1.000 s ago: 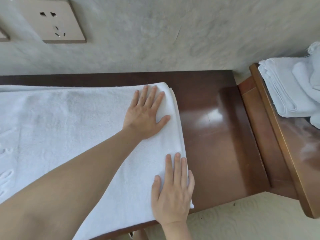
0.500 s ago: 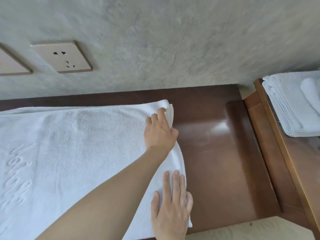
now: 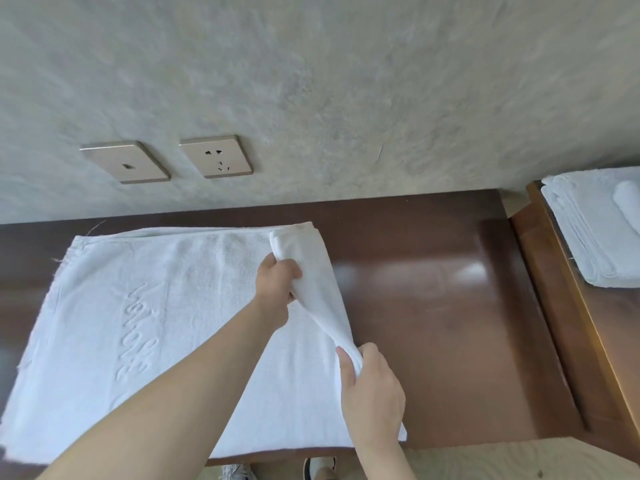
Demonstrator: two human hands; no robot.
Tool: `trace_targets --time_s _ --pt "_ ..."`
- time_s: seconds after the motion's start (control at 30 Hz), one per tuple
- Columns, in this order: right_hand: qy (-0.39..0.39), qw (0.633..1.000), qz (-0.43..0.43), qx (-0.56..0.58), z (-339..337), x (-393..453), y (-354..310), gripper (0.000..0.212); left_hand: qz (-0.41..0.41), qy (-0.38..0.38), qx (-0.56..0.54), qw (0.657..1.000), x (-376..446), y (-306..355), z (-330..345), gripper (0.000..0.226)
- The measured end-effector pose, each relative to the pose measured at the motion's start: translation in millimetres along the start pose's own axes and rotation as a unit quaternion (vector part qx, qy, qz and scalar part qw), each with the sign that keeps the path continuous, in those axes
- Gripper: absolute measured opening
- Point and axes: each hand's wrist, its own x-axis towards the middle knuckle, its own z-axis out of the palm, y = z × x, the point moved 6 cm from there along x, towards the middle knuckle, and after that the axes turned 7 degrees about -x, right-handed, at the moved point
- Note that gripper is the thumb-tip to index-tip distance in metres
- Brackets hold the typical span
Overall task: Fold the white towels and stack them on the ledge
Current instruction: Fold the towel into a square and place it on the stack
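On the dark wooden worktop point(image 3: 433, 306) below the grey wall point(image 3: 311, 81), a white towel point(image 3: 156, 323) is lying spread flat, its embossed lettering facing up. Both hands are lifting its right-hand edge. The left hand point(image 3: 277, 282), reaching across from the left, is curling its fingers point(image 3: 294, 273) round the raised hem near the far corner, while the right hand point(image 3: 372, 393) is pinching the same hem near the front edge, thumb over cloth; its other fingers are mostly hidden, so their exact hold is uncertain. The person is probably beginning the next fold, carrying this edge leftward over the towel. To do it well, both hands should be keeping the hem taut and level, travelling together so that the corners are meeting squarely before the crease is pressed down. On the raised ledge point(image 3: 571, 306) at right, well apart, folded towels point(image 3: 588, 237) are already sitting in a stack.
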Motion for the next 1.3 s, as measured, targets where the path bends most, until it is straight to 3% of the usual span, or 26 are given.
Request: trace_targets --time_s 0.1,0.3,0.47,0.7,0.8,0.97,1.17,1.3 --pt "0.004 0.993 -0.106 -0.041 -2 -10 -47 0.045 -0.007 0.031 -0.018 0.999 4 8 -48 0.029" --pt "-0.147 0.958 -0.209 -0.130 41 -33 -127 0.065 0.040 -0.053 0.026 0.997 6 44 -111 0.035" --pt "-0.179 0.959 -0.207 -0.074 64 -54 -196 0.060 0.141 -0.086 0.069 0.984 6 90 -169 0.005" --pt "-0.197 0.958 -0.206 -0.042 102 -91 -297 0.052 0.185 -0.110 0.047 0.975 11 145 -256 0.012" --pt "-0.203 0.957 -0.205 -0.037 126 -107 -342 0.049 0.181 -0.119 0.038 0.976 26 164 -297 0.015" --pt "-0.241 0.961 -0.137 -0.012 186 -111 -389 0.049 0.156 -0.065 0.033 0.985 76 172 -363 0.013" --pt "-0.266 0.957 -0.103 -0.061 256 -115 -407 0.047 0.095 -0.043 0.071 0.992 135 147 -397 0.013" --pt "-0.233 0.961 -0.123 -0.079 269 -121 -409 0.048 0.111 -0.025 0.070 0.991 143 142 -407 0.014"
